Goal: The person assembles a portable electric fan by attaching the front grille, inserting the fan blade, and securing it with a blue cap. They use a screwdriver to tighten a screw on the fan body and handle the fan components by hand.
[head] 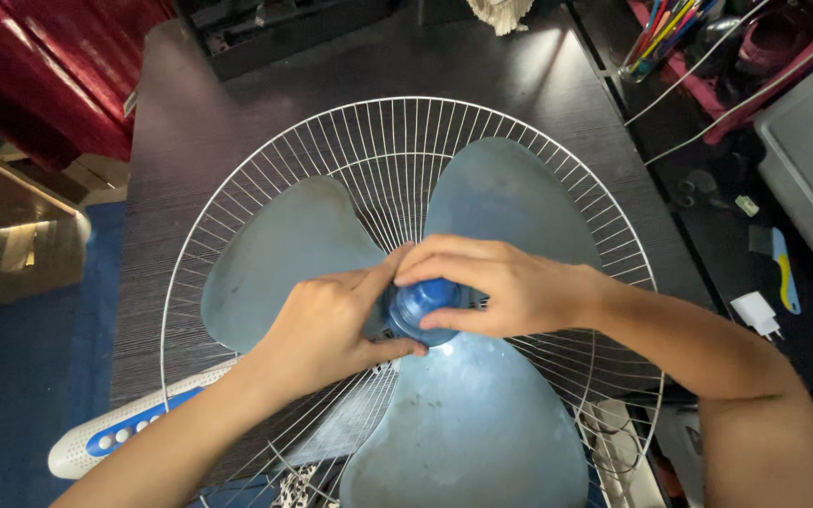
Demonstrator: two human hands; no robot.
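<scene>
Blue hub cap (pixel 425 309) of the fan blade (pixel 468 423) is half hidden, gripped by left hand (pixel 326 329) and right hand (pixel 501 282).

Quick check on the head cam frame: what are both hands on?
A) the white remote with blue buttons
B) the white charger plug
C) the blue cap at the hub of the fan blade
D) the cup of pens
C: the left hand and right hand both close around the blue cap at the centre of the three-lobed fan blade, which sits on the wire grille; the remote lies untouched at lower left.
</scene>
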